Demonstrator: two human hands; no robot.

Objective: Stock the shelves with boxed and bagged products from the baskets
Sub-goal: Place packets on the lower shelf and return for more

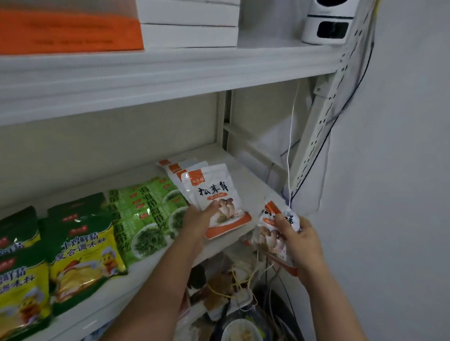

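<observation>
The left hand [195, 221] pinches one white-and-orange mushroom pouch [214, 194] by its lower edge, thumb on its face, low over the middle shelf [247, 174]. Three matching pouches [175, 167] lie overlapped behind it. The right hand [303, 242] grips a crumpled bundle of the same pouches [267, 236] off the shelf's front corner; I cannot tell their number. To the left lie overlapped green seaweed bags [142, 213], then four green-and-yellow chicken seasoning bags [82, 250]. Above stand one orange box [62, 30] and three stacked white boxes [189, 14].
</observation>
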